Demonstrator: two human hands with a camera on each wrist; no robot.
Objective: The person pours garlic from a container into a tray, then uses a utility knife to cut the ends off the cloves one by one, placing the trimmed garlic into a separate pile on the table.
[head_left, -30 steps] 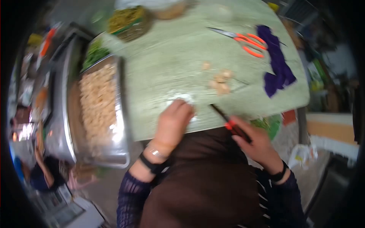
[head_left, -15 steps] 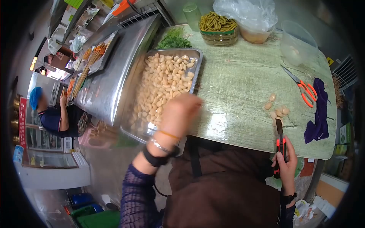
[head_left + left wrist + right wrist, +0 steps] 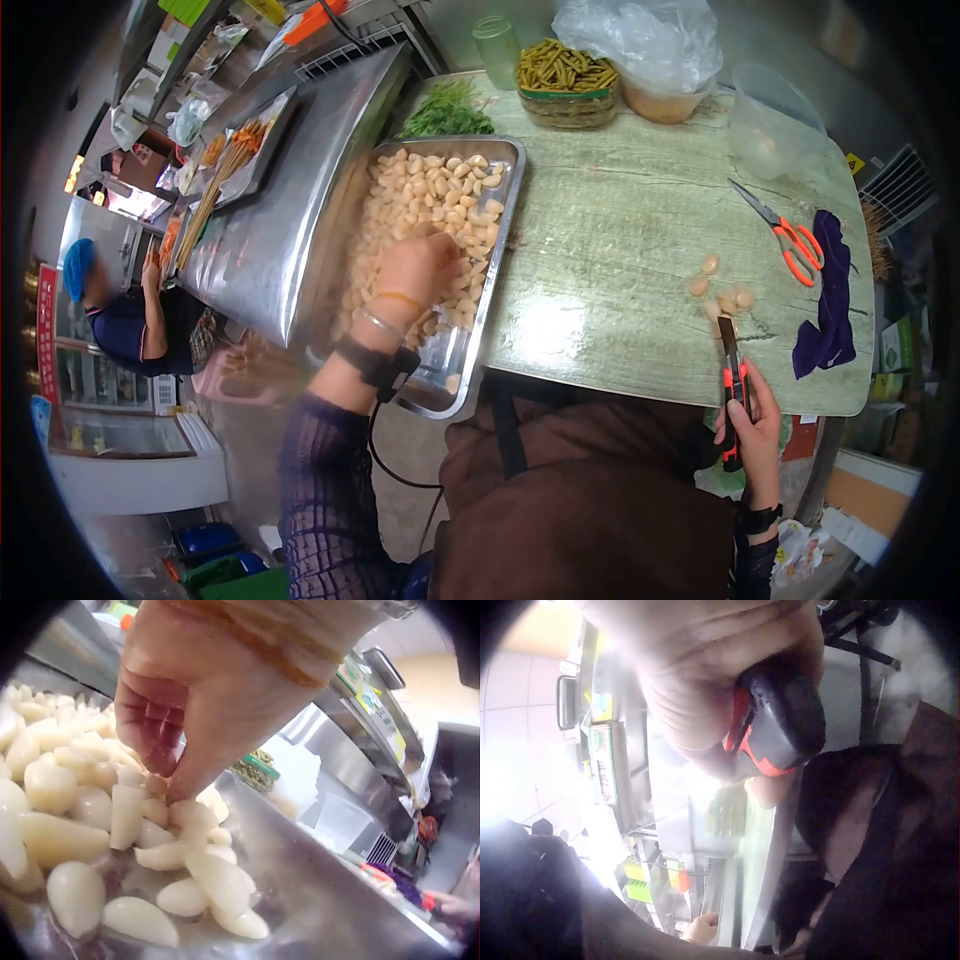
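A steel tray (image 3: 510, 215) of peeled garlic cloves (image 3: 440, 190) stands at the table's left side. My left hand (image 3: 418, 268) reaches down into it, thumb and curled fingers pinching at a garlic clove (image 3: 156, 810) among the others. The fingertips are partly hidden by cloves. At the near right edge of the table, my right hand (image 3: 760, 425) grips a utility knife (image 3: 737, 395) by its black and red handle, the dark blade pointing away from me. Just beyond the blade tip lies a small group of garlic cloves (image 3: 738, 298).
Orange-handled scissors (image 3: 800, 250) and a purple cloth (image 3: 832, 300) lie at the right. Along the back stand a tub of cut green pieces (image 3: 568, 105), a bagged bowl (image 3: 665, 100) and a clear container (image 3: 775, 130). Greens (image 3: 448, 110) lie behind the tray. Another person (image 3: 145, 310) stands far left.
My left hand has moved from over the table to the left and down into the garlic tray. The view has turned left. My right hand keeps hold of the knife near the small clove group.
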